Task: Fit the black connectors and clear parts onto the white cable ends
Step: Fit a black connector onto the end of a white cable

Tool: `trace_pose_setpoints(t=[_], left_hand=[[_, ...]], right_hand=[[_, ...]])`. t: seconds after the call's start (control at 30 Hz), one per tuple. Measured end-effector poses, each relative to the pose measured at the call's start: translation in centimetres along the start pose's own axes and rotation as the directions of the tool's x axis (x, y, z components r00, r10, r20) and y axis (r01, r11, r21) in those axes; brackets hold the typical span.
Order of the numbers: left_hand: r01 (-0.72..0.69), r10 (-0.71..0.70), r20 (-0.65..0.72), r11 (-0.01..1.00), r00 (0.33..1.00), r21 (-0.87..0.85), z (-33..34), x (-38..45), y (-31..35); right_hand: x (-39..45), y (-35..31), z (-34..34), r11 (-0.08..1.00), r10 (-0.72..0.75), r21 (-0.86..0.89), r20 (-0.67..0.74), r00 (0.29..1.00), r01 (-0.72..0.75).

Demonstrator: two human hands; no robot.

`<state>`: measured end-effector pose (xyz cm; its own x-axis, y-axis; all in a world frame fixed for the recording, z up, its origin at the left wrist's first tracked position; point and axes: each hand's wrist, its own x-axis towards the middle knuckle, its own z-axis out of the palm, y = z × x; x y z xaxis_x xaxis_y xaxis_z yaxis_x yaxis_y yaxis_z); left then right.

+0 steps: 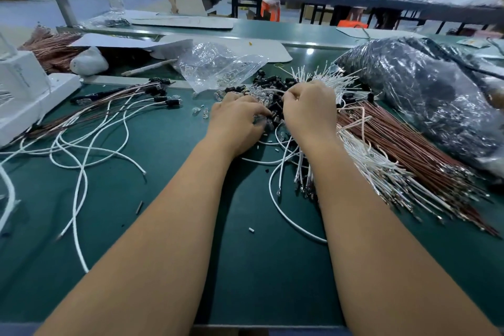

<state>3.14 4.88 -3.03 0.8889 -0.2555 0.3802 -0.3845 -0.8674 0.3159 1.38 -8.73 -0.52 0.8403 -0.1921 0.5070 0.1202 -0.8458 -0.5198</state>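
A pile of small black connectors (pixel 275 82) mixed with clear parts (pixel 256 91) lies on the green mat in the middle. My left hand (pixel 237 120) rests palm down on the near edge of that pile, fingers curled over black pieces. My right hand (pixel 309 109) is beside it, fingers pinched together at the pile; what it grips is hidden. White cables (pixel 362 155) fan out under and right of my right wrist, next to brown cables (pixel 403 142). Finished cables with black connectors (pixel 163 95) lie at the left.
A clear bag of clear parts (pixel 218 65) lies behind the pile. A large dark plastic bag (pixel 425 90) fills the right side. A white machine (pixel 24 90) stands at the left edge. Loose white cables (pixel 81 150) loop over the mat. People work at tables far behind.
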Motion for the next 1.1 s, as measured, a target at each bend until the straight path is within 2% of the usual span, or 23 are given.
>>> trace_pose_setpoints(t=[0.1, 0.23, 0.43, 0.57, 0.7, 0.93, 1.03, 1.1], left_hand=[[-0.042, 0.041, -0.043, 0.999, 0.998, -0.030, 0.1, 0.1, 0.3], [-0.074, 0.073, 0.084, 0.997, 0.994, 0.013, 0.6, 0.3, 0.3], [-0.129, 0.129, -0.012, 0.991, 0.992, 0.021, 0.8, 0.4, 0.1], [-0.128, 0.126, 0.132, 0.992, 0.983, 0.006, 1.1, 0.5, 0.0], [-0.132, 0.131, 0.150, 0.991, 0.980, -0.001, 0.8, 0.3, 0.0], [-0.038, 0.040, 0.082, 0.999, 0.996, -0.020, 0.9, 0.2, 0.0], [0.038, -0.030, 0.079, 0.994, 0.996, -0.107, 0.6, 0.2, 0.1], [0.055, -0.046, 0.095, 0.994, 0.994, -0.095, 0.4, 0.1, 0.2]], right_hand=[[-0.1, -0.7, 0.3, 0.999, -0.012, 0.040, 0.036, 0.999, 0.011], [-0.4, -0.9, 0.6, 0.997, 0.020, 0.077, 0.127, 0.992, -0.030], [-0.6, -0.4, 0.6, 0.992, 0.053, 0.106, 0.090, 0.995, -0.062], [-0.7, -0.5, 1.1, 0.996, 0.073, 0.038, 0.153, 0.986, -0.079], [-0.6, -0.6, 1.2, 0.994, 0.103, 0.006, 0.176, 0.979, -0.106], [-0.5, -0.6, 1.0, 0.976, 0.123, 0.146, 0.235, 0.964, -0.160], [-0.7, -0.5, 1.0, 0.959, 0.116, 0.236, 0.174, 0.978, -0.156], [-0.8, -0.4, 1.0, 0.954, 0.124, 0.261, 0.112, 0.986, -0.149]])
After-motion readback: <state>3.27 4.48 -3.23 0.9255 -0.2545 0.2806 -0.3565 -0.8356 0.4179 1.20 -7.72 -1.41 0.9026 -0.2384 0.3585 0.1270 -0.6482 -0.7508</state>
